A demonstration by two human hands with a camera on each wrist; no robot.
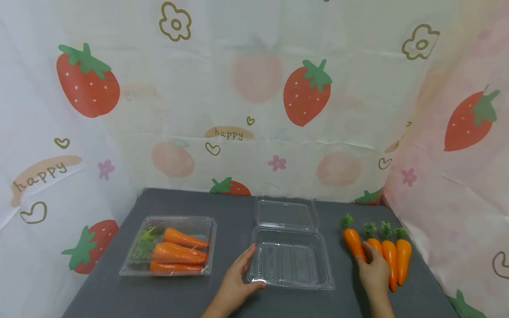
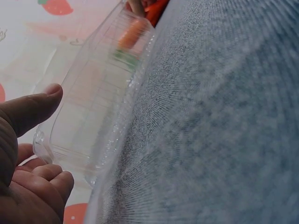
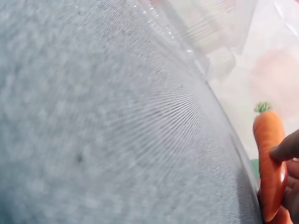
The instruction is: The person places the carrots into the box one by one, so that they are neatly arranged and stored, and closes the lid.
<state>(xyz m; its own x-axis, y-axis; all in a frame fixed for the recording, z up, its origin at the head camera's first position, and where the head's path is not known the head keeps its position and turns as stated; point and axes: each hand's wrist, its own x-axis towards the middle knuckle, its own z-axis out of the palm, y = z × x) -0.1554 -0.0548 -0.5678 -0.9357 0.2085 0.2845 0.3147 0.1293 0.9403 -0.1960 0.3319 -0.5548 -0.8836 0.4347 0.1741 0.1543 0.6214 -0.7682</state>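
Note:
In the head view my left hand (image 1: 234, 279) holds the near left corner of a clear plastic clamshell box (image 1: 329, 274), thumb along the front edge and fingers at the left side. The lid lies folded back behind the tray, which has nothing in it. The left wrist view shows curled fingers (image 2: 49, 179) at the box corner. My right hand (image 1: 374, 273) pinches an orange carrot (image 1: 353, 242) between thumb and fingers, to the right of the box. Its green leafy top points away from me. The right wrist view shows the thumb pressed on the carrot (image 3: 268, 135).
Several more carrots (image 1: 403, 260) lie side by side just right of my right hand. At the left, a closed clear box (image 1: 124, 267) has carrots inside. All stand on a grey table (image 1: 167, 300); a strawberry-print curtain (image 1: 222, 101) surrounds its back and sides.

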